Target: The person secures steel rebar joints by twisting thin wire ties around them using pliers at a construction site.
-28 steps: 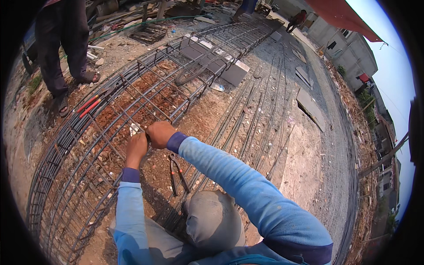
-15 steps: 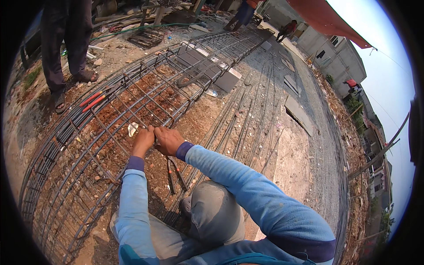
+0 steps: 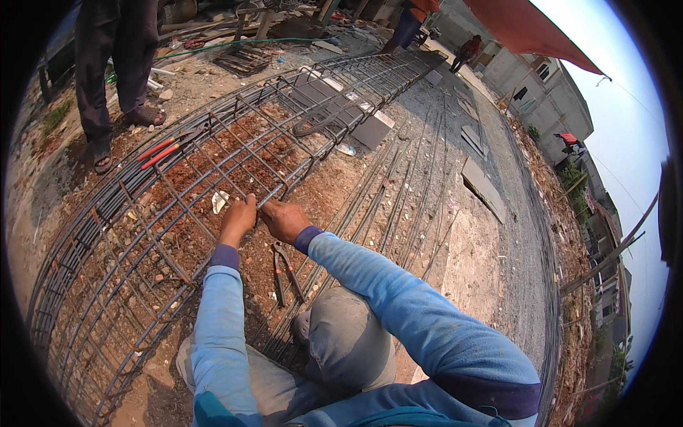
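Note:
A long cage of steel rebar (image 3: 235,162) runs from the lower left up to the far middle. At its near edge my left hand (image 3: 239,219) is closed on a long bar, fingers curled, with the knuckles uppermost. Just to its right, my right hand (image 3: 286,222) is closed at the same bar, thumb and fingers hidden partly behind the hand. Any thin wire in the fingers is too small to make out. Below the hands, end-cutting pincers (image 3: 286,274) with orange-marked handles lie on the ground. Red-handled pliers (image 3: 162,151) rest on the cage's far side bars.
Loose rebar rods (image 3: 398,206) lie along the ground to the right. Grey blocks (image 3: 370,129) sit under and beside the cage, and a flat slab (image 3: 482,188) lies further right. A person in sandals (image 3: 117,78) stands at the far left; two others are in the distance.
My hands have come slightly apart, the right one shifting right and the left one a little upward. The view has shifted slightly. Both pairs of pliers stay where they lay.

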A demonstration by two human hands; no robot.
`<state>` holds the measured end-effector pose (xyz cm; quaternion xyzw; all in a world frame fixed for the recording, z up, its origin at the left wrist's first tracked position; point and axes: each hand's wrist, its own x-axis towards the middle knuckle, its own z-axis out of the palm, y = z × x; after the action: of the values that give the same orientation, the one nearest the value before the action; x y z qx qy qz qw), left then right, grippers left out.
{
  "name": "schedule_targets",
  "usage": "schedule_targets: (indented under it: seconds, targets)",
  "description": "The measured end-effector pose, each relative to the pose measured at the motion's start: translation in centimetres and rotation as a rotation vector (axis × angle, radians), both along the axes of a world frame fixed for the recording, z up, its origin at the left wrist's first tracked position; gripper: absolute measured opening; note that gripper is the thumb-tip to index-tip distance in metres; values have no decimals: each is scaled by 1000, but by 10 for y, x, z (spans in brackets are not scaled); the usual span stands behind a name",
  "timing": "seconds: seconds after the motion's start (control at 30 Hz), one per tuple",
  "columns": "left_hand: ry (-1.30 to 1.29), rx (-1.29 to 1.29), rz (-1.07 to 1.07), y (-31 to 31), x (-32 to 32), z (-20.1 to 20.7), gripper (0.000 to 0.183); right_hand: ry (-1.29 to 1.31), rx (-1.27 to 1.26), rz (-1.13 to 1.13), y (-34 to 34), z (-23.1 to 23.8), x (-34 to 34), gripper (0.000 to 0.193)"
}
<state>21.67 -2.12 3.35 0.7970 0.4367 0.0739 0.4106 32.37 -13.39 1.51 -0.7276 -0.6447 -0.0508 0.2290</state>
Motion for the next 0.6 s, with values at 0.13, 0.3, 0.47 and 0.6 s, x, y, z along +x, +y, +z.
schedule_targets:
  seconds: [0.13, 0.3, 0.47, 0.6]
  targets:
    - [-5, -15, -11, 0, 0, -11, 68, 101, -22, -52, -3, -3, -6, 21]
    - [45, -30, -31, 3, 0, -8, 71, 255, -51, -195, -11, 3, -13, 30]
    - [-2, -43, -47, 5, -2, -5, 66, 416, -48, -288, -10, 8, -31, 42]
    - [13, -57, -47, 1, -1, -1, 65, 643, -69, -467, 1, -8, -31, 48]
